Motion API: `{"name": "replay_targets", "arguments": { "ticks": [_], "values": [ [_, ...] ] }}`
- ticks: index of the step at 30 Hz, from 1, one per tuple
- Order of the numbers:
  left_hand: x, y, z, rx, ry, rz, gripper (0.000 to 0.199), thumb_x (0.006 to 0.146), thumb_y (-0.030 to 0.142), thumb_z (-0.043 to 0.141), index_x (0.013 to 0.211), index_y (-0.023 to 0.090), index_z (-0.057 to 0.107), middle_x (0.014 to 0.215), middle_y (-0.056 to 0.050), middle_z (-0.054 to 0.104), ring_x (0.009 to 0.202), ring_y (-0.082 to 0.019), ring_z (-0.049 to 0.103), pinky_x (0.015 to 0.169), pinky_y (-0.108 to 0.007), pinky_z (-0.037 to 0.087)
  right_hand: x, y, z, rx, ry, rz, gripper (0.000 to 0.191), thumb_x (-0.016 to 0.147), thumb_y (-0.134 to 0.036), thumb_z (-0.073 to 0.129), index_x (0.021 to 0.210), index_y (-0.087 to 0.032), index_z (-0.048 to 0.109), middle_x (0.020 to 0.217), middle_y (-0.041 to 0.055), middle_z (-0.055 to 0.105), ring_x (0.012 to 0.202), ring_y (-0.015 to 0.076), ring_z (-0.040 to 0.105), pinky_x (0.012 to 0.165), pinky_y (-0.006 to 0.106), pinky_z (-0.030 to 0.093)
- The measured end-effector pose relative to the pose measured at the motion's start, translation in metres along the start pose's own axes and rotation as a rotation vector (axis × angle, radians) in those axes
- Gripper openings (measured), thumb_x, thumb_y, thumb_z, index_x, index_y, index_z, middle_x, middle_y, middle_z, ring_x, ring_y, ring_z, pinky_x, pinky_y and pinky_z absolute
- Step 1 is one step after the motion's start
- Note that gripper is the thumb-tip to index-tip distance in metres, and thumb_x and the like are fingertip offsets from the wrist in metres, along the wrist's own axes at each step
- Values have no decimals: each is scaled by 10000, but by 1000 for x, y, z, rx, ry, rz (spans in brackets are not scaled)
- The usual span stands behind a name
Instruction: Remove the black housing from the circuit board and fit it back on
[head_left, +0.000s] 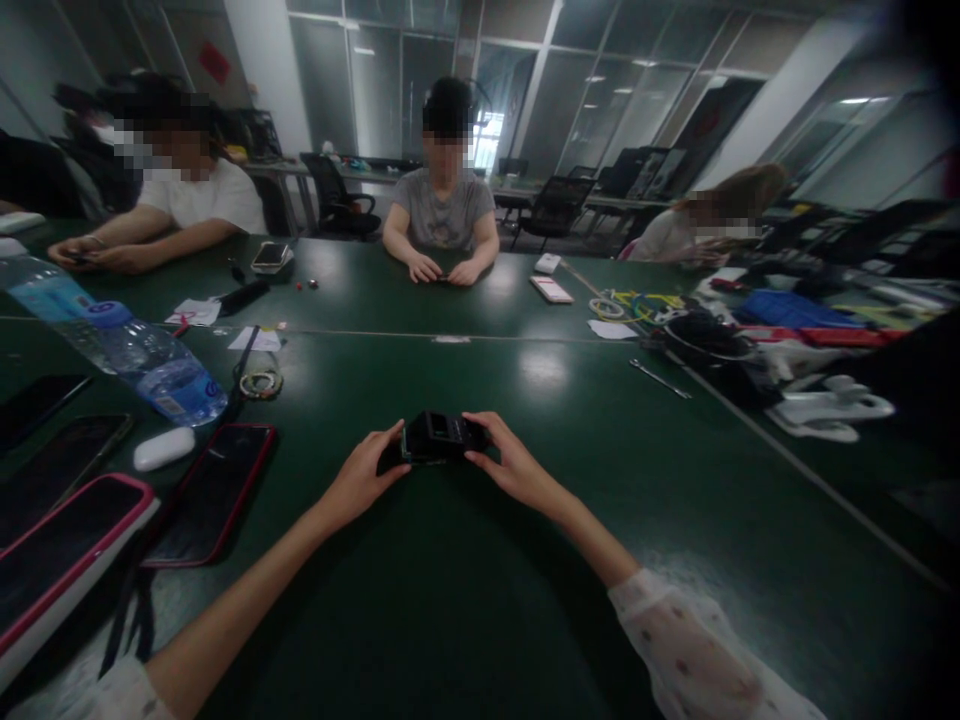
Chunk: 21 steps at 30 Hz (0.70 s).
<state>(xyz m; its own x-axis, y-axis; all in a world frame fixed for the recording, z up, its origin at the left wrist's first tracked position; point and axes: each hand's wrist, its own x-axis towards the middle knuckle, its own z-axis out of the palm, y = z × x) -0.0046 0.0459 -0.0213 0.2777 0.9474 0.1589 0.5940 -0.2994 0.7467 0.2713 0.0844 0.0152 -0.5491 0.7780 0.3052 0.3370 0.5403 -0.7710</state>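
A small black boxy device (442, 428) with a little dark screen and a row of small marks is held just at the green table, in front of me. My left hand (369, 468) grips its left end between thumb and fingers. A lighter greenish edge shows along that end. On the opposite end, the thumb and fingers of my right hand (504, 455) are closed around the device. Its underside is hidden, so I cannot tell whether it rests on the table.
Phones, including a red-edged phone (214, 495), a white earbud case (164, 449) and water bottles (154, 360) crowd the left. A wrench (660, 379) lies right, near cables (637, 306) and a white tool-like object (829, 408). Across the table sits a person (442, 205); others sit either side.
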Motion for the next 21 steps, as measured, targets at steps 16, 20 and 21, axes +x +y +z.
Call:
{"name": "replay_targets", "arguments": {
  "ticks": [16,20,21],
  "values": [
    [0,5,-2,-4,-2,-11,629,888,316,592,1442,309,295,1330,-86,496,1206,-246,510,998,-476,418,7,2,-14,291,-71,92,477,816,-255,653,1265,-284,495,1275,53,507,1222,228,501,1040,477,435],
    [0,6,-2,-13,-8,-12,630,885,315,596,1442,301,303,1327,-79,498,1204,-235,512,1012,-454,413,7,7,-13,358,-87,140,489,803,-246,675,1256,-267,493,1282,56,509,1228,230,498,1043,467,432],
    [0,6,-2,-14,-8,-11,632,883,315,598,1442,301,303,1326,-78,500,1205,-235,512,1018,-454,407,7,8,-12,350,-97,141,496,798,-242,683,1256,-263,493,1283,58,506,1233,231,492,1048,463,426]
  ]
}}
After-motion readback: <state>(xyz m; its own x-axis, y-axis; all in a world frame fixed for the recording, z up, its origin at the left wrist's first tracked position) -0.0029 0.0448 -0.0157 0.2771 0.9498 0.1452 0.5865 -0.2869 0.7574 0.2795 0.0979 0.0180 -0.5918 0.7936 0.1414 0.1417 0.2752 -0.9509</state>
